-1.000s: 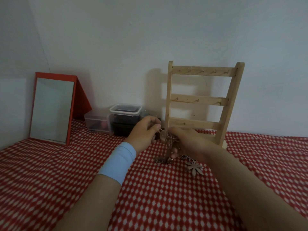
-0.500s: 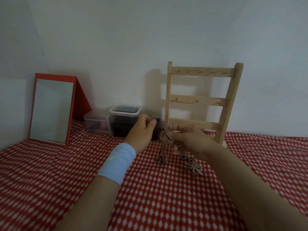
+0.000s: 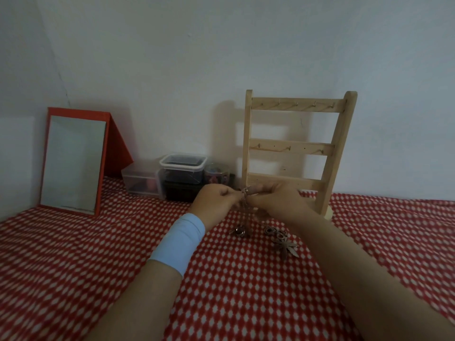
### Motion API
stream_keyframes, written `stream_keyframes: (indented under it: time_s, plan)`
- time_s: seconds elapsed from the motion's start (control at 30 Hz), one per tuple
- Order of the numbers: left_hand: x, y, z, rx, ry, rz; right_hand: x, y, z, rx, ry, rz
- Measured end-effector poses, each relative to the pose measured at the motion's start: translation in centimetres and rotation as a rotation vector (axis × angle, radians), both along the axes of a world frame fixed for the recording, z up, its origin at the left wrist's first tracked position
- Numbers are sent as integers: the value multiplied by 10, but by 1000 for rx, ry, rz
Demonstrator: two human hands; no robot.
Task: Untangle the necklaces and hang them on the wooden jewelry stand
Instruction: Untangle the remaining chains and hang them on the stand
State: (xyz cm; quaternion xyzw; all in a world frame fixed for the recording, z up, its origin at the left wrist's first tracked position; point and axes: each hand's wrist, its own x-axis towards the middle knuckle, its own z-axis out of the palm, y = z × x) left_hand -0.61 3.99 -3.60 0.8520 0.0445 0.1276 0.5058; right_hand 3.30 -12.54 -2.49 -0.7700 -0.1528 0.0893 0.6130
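pinching the tangled necklaces (image 3: 245, 205) between curled fingers, left hand (image 3: 216, 205) and right hand (image 3: 278, 201) meet.

Home: red mirror (image 3: 73, 163), checked cloth (image 3: 73, 267)

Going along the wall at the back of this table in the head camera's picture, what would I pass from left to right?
red-framed mirror → low clear box → lidded clear container → small round jar → wooden jewelry stand
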Motion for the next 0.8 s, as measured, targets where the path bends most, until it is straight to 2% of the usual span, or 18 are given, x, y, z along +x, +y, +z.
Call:
stream_keyframes:
  time_s: [0.1, 0.37, 0.43, 0.5, 0.53, 0.6, 0.73, 0.8]
  plan:
    - [0, -1, 3, -121, -33, 47, 0, 0, -5, -91, -28, -32]
    - [0, 8, 7, -600, 66, -9, 5, -2, -5, -46, 69, 142]
    - [0, 11, 8, -725, 57, -26, 8, -7, -2, -187, 96, 293]
    - [0, 15, 8, -795, 88, -67, 8, -15, 6, -456, 98, 501]
    - [-2, 17, 9, -772, 132, -92, 7, -19, 9, -555, 100, 597]
    - [-5, 24, 11, -539, 265, -144, 5, -22, 17, -618, 105, 672]
    - [-18, 37, 21, 193, 635, -264, 9, -23, 15, -568, -99, 473]
    - [-21, 39, 24, 420, 725, -239, 14, -20, 8, -563, -222, 366]
